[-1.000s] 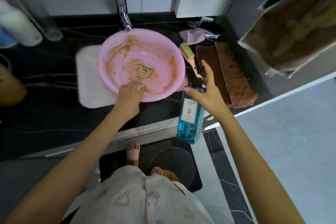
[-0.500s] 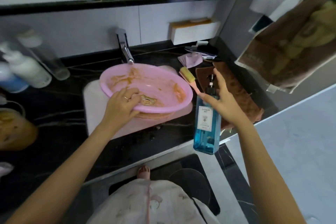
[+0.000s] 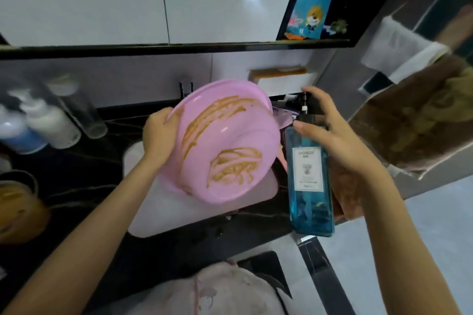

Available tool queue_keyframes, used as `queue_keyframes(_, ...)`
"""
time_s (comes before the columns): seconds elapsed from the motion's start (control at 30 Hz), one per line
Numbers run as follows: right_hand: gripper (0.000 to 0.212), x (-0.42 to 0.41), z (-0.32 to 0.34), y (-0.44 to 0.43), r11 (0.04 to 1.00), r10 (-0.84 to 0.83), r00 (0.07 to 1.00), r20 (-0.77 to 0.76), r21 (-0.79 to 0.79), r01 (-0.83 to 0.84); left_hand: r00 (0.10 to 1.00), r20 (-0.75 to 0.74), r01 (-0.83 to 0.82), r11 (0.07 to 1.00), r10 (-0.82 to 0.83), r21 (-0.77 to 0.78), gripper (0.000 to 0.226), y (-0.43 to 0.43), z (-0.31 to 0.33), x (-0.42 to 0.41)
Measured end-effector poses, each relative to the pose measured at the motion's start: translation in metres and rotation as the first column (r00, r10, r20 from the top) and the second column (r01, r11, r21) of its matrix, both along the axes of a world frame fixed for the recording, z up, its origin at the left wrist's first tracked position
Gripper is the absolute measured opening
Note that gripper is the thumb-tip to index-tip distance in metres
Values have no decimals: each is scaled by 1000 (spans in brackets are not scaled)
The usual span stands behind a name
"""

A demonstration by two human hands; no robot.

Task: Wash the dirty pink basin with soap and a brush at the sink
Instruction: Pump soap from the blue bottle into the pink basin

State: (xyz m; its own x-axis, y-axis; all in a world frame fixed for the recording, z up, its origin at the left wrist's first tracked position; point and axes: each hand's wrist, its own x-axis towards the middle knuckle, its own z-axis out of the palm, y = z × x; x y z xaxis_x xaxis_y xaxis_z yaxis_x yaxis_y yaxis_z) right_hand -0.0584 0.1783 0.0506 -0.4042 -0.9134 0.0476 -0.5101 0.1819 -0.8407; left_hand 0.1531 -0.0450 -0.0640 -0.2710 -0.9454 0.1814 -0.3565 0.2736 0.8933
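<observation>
The pink basin (image 3: 222,140) no longer lies flat in the white sink (image 3: 158,212). It is now lifted and tipped steeply on edge above the sink's back half, with its brown-smeared inside turned toward the camera and the right. The left hand (image 3: 157,135) has moved from the near rim to the basin's left rim and grips it, fingers curled behind the wall. The tap is almost wholly hidden behind the basin.

The right hand (image 3: 330,130) has raised the blue soap bottle (image 3: 308,181) and brought it just beside the basin's right rim, over the front right corner of the black counter (image 3: 84,186). Its fingers are wrapped round the bottle's neck, thumb across the shoulder and 1 finger up by the pump head (whether that finger presses the pump I cannot tell).
</observation>
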Motion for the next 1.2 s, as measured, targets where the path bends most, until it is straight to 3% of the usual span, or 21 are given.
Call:
queue_keyframes(0.17,60,-3,-10,-9,998,51,997,49,35,-53,959,-100,-225,928,264,297,46,-5,-28,0)
queue_keyframes(0.37,72,7,-33,-19,993,72,990,122,82,-83,891,-159,-316,832,426,455,47,8,-58,2)
queue_keyframes(0.47,66,17,-55,-20,989,104,989,102,91,-113,854,-216,-321,805,474,498,40,12,-66,3)
queue_keyframes(0.57,59,28,-78,-19,975,173,973,150,115,-191,846,-225,-326,802,484,500,33,13,-74,6)
queue_keyframes(0.7,55,24,-87,-14,988,130,974,187,59,-143,869,-225,-307,837,441,454,27,10,-78,9)
queue_keyframes(0.93,73,7,-84,-24,976,167,973,161,110,-186,923,-85,-323,877,374,355,45,9,-78,-5)
queue_keyframes(1.2,54,0,-84,-48,960,256,953,162,70,-270,918,-71,-345,873,391,344,33,9,-81,-4)
